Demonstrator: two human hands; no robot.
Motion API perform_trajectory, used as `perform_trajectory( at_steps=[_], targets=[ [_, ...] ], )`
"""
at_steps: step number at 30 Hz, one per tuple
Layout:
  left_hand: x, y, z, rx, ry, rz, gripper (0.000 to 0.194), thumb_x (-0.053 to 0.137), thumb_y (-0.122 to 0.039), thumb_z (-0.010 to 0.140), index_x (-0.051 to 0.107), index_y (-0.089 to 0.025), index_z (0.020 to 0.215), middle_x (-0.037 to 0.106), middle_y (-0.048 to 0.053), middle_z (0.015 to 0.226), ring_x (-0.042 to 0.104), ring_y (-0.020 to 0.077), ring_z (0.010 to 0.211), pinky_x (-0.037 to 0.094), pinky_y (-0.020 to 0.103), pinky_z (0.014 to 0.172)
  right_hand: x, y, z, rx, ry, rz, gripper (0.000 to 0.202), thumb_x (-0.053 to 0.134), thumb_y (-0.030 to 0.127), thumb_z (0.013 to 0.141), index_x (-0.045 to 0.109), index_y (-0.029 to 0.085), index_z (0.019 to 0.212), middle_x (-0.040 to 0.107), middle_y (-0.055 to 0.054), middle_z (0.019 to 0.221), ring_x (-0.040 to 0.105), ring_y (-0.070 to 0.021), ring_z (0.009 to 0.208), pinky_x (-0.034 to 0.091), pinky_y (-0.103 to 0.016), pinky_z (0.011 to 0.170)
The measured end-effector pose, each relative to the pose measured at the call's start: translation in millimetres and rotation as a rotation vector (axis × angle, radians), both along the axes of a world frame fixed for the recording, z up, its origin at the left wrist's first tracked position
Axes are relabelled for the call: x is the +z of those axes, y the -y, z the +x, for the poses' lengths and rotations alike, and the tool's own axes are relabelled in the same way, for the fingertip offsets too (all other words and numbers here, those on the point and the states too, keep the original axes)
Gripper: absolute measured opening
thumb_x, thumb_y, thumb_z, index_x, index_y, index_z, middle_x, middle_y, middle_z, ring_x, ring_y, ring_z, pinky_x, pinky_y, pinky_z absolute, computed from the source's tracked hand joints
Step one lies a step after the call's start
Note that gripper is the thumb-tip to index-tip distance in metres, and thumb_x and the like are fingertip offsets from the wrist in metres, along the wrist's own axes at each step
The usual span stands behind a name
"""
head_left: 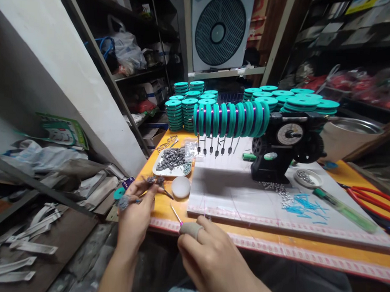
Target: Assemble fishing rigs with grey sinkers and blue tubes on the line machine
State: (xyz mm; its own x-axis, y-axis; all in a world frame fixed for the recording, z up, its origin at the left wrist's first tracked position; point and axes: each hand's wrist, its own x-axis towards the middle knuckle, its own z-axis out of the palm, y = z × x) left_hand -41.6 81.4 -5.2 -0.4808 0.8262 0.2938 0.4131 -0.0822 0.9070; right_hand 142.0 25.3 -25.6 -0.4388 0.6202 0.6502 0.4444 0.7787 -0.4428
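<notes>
My left hand (138,204) is closed around a small cluster of dark grey pieces (152,179), with a thin dark pointed tip jutting out to the right. Grey wrapping covers one of its fingers. Lower and to the right, my right hand (206,247) grips a slim needle-like tool (177,215) with a pink section, its tip pointing up and left. A grey band is wrapped round one right finger. Just beyond the left hand lie a white tray (155,171) of dark grey weights (172,158) and a round whitish disc (180,187).
A black hand-cranked winder (272,161) carries a row of teal spools (231,118), with several small dark weights hanging below. Stacks of teal spools (173,114) stand behind. On the white board (231,200) are blue bits (304,206), a green cutter (345,210) and red-handled scissors (375,201).
</notes>
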Motion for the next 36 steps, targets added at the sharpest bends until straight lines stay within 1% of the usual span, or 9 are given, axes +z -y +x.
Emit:
perform_trajectory(
  at_steps=[4, 7, 10, 15, 19, 25, 28, 33, 36],
  targets=[
    [3.9, 27.0, -4.9, -0.100, 0.132, -0.004, 0.033, 0.070, -0.052, 0.080, 0.051, -0.024, 0.077, 0.066, -0.005, 0.057, 0.034, 0.0076, 0.034, 0.027, 0.021, 0.036, 8.9, -5.8, 6.5, -0.007, -0.101, -0.091, 0.019, 0.049, 0.008, 0.090, 0.063, 0.019, 0.085, 0.068, -0.005, 0.079, 0.060, -0.0193, 0.073, 0.054, -0.030, 0.068],
    [1.7, 47.5, 1.5, -0.270, 0.067, -0.146, 0.029, 0.072, -0.048, 0.081, 0.063, -0.022, 0.071, 0.068, 0.000, 0.058, 0.056, 0.0146, 0.045, 0.043, 0.024, 0.045, 7.3, 0.8, 20.7, -0.030, -0.184, -0.151, 0.018, 0.050, 0.006, 0.091, 0.062, 0.020, 0.091, 0.068, -0.004, 0.083, 0.062, -0.0181, 0.077, 0.053, -0.028, 0.071],
    [-2.9, 55.9, 8.9, -0.368, -0.100, -0.257, 0.025, 0.067, -0.043, 0.085, 0.066, -0.023, 0.070, 0.074, 0.002, 0.067, 0.071, 0.0228, 0.066, 0.055, 0.029, 0.064, -0.1, 9.9, 33.0, -0.044, -0.086, -0.204, 0.018, 0.051, 0.007, 0.093, 0.061, 0.022, 0.095, 0.068, -0.002, 0.085, 0.063, -0.0174, 0.077, 0.052, -0.027, 0.070],
    [-4.5, 42.8, 11.6, -0.352, -0.187, -0.290, 0.023, 0.061, -0.044, 0.089, 0.063, -0.025, 0.076, 0.076, 0.002, 0.074, 0.074, 0.0259, 0.076, 0.054, 0.031, 0.071, -15.6, 13.6, 29.6, -0.138, 0.168, -0.093, 0.018, 0.058, 0.004, 0.080, 0.058, 0.022, 0.080, 0.066, -0.001, 0.077, 0.060, -0.0197, 0.069, 0.046, -0.030, 0.059],
    [-0.3, 28.8, 14.6, -0.370, -0.245, -0.278, 0.018, 0.062, -0.041, 0.088, 0.061, -0.026, 0.078, 0.073, 0.000, 0.079, 0.070, 0.0254, 0.082, 0.049, 0.032, 0.076, -22.2, 8.2, 9.8, -0.206, 0.140, -0.020, 0.019, 0.062, 0.004, 0.069, 0.056, 0.022, 0.071, 0.066, -0.001, 0.073, 0.057, -0.0209, 0.066, 0.046, -0.033, 0.059],
    [-2.3, 13.1, 27.7, -0.389, -0.257, -0.268, 0.016, 0.061, -0.039, 0.089, 0.063, -0.025, 0.080, 0.075, 0.002, 0.082, 0.069, 0.0259, 0.084, 0.048, 0.033, 0.077, -16.9, 2.6, -6.1, -0.186, 0.078, -0.003, 0.016, 0.057, 0.007, 0.077, 0.058, 0.022, 0.073, 0.065, -0.002, 0.072, 0.055, -0.0206, 0.066, 0.050, -0.033, 0.065],
    [-2.5, 12.7, 28.1, -0.324, -0.241, -0.233, 0.017, 0.060, -0.040, 0.088, 0.063, -0.025, 0.082, 0.075, 0.003, 0.085, 0.069, 0.0265, 0.088, 0.049, 0.033, 0.079, -12.4, 2.3, -0.5, -0.171, 0.037, -0.007, 0.018, 0.052, 0.006, 0.082, 0.059, 0.021, 0.076, 0.067, -0.003, 0.077, 0.054, -0.0200, 0.067, 0.049, -0.033, 0.064],
    [2.1, 52.7, -3.8, -0.221, -0.180, -0.240, 0.022, 0.064, -0.042, 0.086, 0.060, -0.024, 0.074, 0.070, 0.001, 0.073, 0.069, 0.0230, 0.072, 0.051, 0.029, 0.065, -2.1, 5.6, 22.3, -0.089, -0.013, -0.061, 0.019, 0.051, 0.006, 0.091, 0.064, 0.019, 0.089, 0.069, -0.004, 0.081, 0.060, -0.0198, 0.071, 0.051, -0.030, 0.064],
    [-3.7, 84.0, -32.0, -0.487, 0.017, -0.406, 0.029, 0.071, -0.045, 0.085, 0.065, -0.022, 0.069, 0.066, -0.001, 0.061, 0.062, 0.0174, 0.059, 0.048, 0.025, 0.059, 1.2, 9.0, 32.2, -0.059, -0.051, -0.109, 0.019, 0.051, 0.006, 0.094, 0.064, 0.019, 0.094, 0.070, -0.005, 0.086, 0.061, -0.0193, 0.075, 0.052, -0.030, 0.066]
  ],
)
